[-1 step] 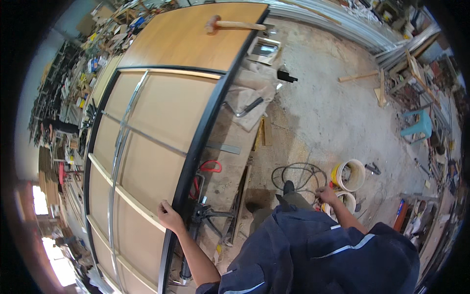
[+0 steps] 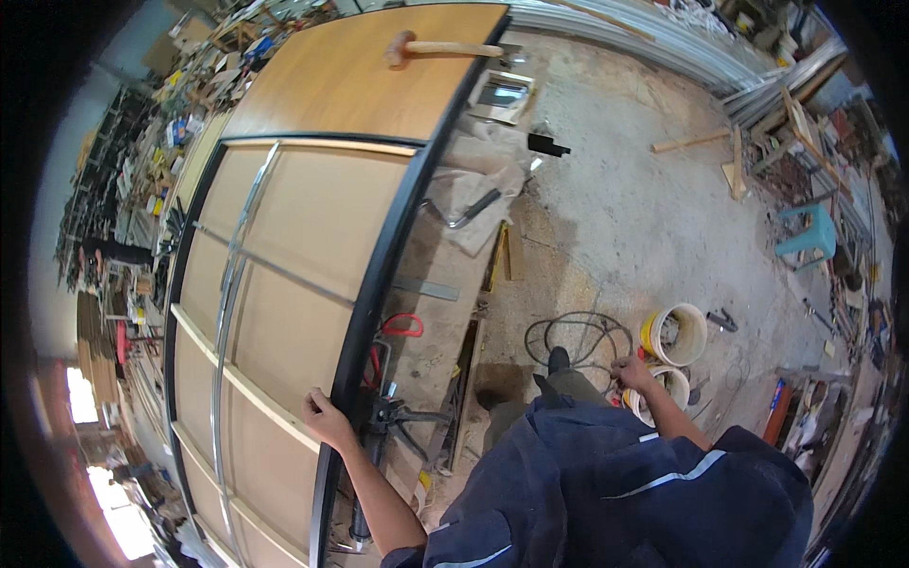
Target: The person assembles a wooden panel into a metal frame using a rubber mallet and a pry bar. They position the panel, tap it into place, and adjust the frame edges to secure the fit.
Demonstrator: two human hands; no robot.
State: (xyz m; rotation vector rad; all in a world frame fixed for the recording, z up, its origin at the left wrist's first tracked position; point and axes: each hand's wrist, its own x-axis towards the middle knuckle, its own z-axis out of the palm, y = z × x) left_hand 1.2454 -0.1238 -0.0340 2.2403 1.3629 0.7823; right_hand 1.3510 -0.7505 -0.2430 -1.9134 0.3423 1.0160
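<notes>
My left hand (image 2: 325, 417) is over the near right edge of a large black-framed panel (image 2: 374, 284), by the end of a pale wooden slat (image 2: 256, 383). Its fingers are curled together, and anything in them is too small to make out. A long shiny metal strip (image 2: 220, 369) lies lengthwise over the slats and a thin grey crossbar (image 2: 294, 273). Beside two white buckets (image 2: 694, 333), my right hand (image 2: 630, 372) hangs low with bent fingers; what they hold, if anything, I cannot make out. A mallet (image 2: 445, 49) rests on the panel's brown wooden far part (image 2: 331, 80).
Under the panel's right side are a caulking gun (image 2: 402, 417), a red-handled tool (image 2: 404, 325) and a crumpled plastic sheet (image 2: 483, 170). A dark coiled cable (image 2: 568, 331) lies by my foot. A blue stool (image 2: 810, 237) stands right, and piled materials (image 2: 142, 189) line the left.
The panel and the mallet on it sit slightly further left in the picture. Both hands keep about the same place and finger pose.
</notes>
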